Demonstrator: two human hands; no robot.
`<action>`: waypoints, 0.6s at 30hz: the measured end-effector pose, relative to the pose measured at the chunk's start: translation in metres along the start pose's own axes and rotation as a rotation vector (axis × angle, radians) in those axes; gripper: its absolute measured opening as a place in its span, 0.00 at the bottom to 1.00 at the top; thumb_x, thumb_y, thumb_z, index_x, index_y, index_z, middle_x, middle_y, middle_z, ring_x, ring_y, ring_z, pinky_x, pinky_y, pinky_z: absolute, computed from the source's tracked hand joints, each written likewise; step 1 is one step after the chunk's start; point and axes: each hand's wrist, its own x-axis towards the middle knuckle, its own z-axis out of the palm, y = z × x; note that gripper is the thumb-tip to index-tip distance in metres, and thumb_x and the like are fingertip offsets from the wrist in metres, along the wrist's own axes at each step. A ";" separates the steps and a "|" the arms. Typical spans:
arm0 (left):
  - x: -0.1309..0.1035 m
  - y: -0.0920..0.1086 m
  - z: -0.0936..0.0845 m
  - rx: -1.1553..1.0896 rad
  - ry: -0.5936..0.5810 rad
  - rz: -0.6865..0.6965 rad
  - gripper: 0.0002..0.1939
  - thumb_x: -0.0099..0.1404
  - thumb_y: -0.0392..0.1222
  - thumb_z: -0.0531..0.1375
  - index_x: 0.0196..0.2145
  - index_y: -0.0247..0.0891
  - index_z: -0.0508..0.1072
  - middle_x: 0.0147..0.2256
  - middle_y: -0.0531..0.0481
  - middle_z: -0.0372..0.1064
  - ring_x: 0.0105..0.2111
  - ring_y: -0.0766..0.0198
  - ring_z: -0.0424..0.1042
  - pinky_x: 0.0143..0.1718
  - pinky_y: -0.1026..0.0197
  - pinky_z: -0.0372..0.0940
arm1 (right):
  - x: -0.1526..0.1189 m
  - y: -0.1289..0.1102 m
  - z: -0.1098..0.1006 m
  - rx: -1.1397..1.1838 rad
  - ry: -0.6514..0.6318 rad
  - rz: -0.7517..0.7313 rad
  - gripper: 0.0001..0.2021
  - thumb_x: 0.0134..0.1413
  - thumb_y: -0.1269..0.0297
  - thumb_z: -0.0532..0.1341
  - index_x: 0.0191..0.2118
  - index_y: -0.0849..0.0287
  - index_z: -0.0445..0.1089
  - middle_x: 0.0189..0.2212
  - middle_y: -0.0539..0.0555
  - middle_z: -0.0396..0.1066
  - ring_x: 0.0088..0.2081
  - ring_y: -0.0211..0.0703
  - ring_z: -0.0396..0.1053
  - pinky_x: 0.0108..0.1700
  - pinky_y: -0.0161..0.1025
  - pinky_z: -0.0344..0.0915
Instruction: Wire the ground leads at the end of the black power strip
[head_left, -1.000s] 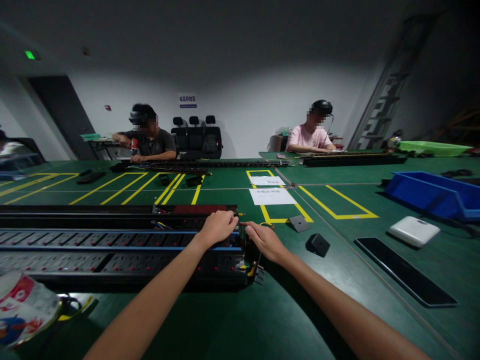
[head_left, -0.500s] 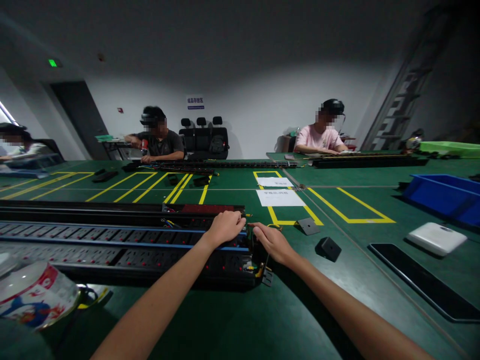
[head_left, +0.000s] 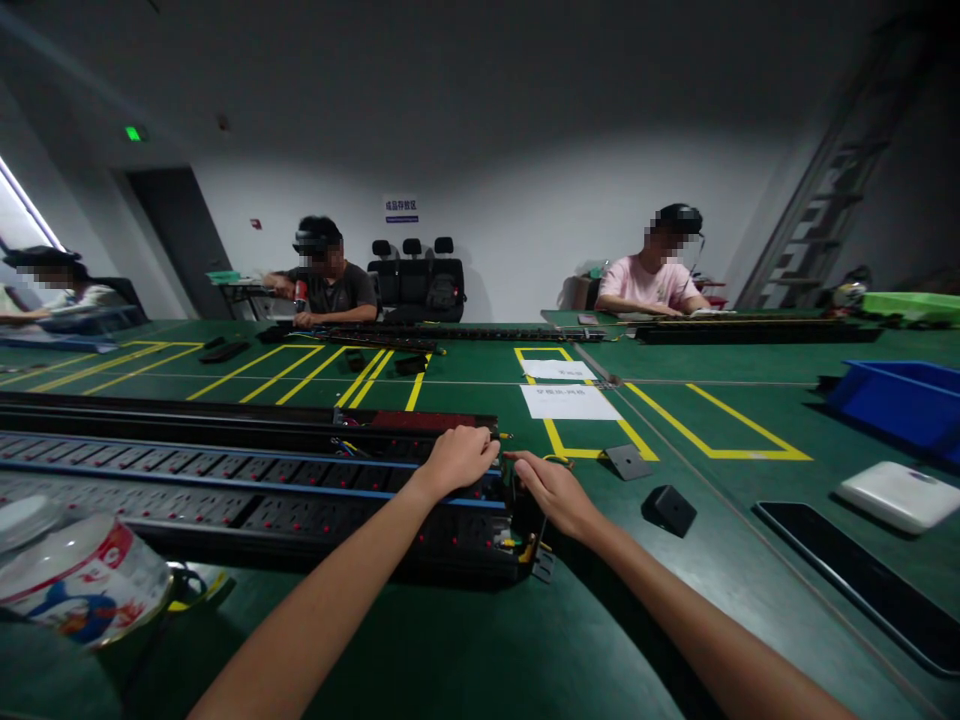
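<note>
Long black power strips [head_left: 300, 515] lie side by side across the table in front of me, with rows of sockets and small red switches. My left hand [head_left: 461, 457] is closed over the right end of one blue-edged strip, its fingers curled at the edge. Close by, my right hand [head_left: 553, 492] pinches at the same end, thumb and forefinger together; whatever is between them is hidden. Below the right fingers, a dark end plate [head_left: 537, 530] stands at the strip ends. Coloured wires [head_left: 510, 544] show at the open end of the nearest strip.
A white-and-red tub [head_left: 97, 585] stands at the lower left. To the right lie a grey bracket [head_left: 628, 461], a black block [head_left: 670, 510], a phone [head_left: 855, 580], a white case [head_left: 900, 496] and a blue bin [head_left: 900, 405]. Co-workers sit across the green table.
The view has shifted slightly, so most things appear a little further right and lower. Both hands stay at the strip's end in nearly the same pose.
</note>
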 end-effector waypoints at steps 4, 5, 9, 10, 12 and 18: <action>0.000 0.000 0.000 -0.001 -0.006 -0.006 0.19 0.72 0.51 0.50 0.35 0.39 0.75 0.37 0.42 0.77 0.39 0.51 0.77 0.41 0.54 0.68 | 0.000 0.000 0.001 -0.001 0.003 0.000 0.25 0.71 0.49 0.43 0.56 0.55 0.70 0.39 0.56 0.79 0.42 0.52 0.76 0.44 0.43 0.66; 0.000 0.000 0.000 -0.001 -0.006 -0.007 0.19 0.72 0.51 0.50 0.35 0.39 0.75 0.37 0.42 0.77 0.39 0.51 0.77 0.41 0.54 0.68 | 0.000 0.001 0.001 -0.002 0.003 0.001 0.25 0.71 0.49 0.43 0.57 0.55 0.70 0.39 0.56 0.79 0.42 0.52 0.76 0.44 0.43 0.66; -0.001 0.000 0.001 0.000 -0.004 -0.004 0.18 0.72 0.51 0.50 0.35 0.39 0.75 0.37 0.43 0.77 0.39 0.52 0.77 0.42 0.54 0.68 | 0.000 0.002 0.001 -0.005 -0.002 0.005 0.25 0.71 0.49 0.43 0.57 0.55 0.70 0.38 0.57 0.78 0.42 0.52 0.75 0.44 0.43 0.66; -0.001 0.000 0.000 -0.001 -0.003 -0.002 0.18 0.72 0.51 0.50 0.35 0.39 0.75 0.37 0.43 0.78 0.39 0.52 0.77 0.42 0.54 0.68 | 0.000 0.002 0.001 -0.007 -0.003 0.005 0.25 0.71 0.49 0.43 0.57 0.55 0.70 0.38 0.57 0.78 0.42 0.52 0.75 0.44 0.43 0.66; -0.001 0.000 0.000 -0.002 -0.001 0.001 0.18 0.72 0.51 0.50 0.35 0.39 0.75 0.37 0.43 0.78 0.39 0.51 0.77 0.42 0.54 0.68 | 0.000 0.002 0.001 -0.009 -0.003 0.006 0.26 0.71 0.49 0.43 0.57 0.55 0.70 0.38 0.57 0.78 0.42 0.52 0.75 0.43 0.42 0.66; -0.001 0.002 -0.002 0.006 -0.014 -0.020 0.19 0.72 0.51 0.50 0.35 0.39 0.76 0.37 0.42 0.78 0.40 0.52 0.77 0.42 0.55 0.68 | 0.000 0.002 0.001 -0.009 -0.009 -0.002 0.25 0.71 0.49 0.43 0.57 0.55 0.70 0.39 0.57 0.78 0.42 0.52 0.75 0.43 0.42 0.66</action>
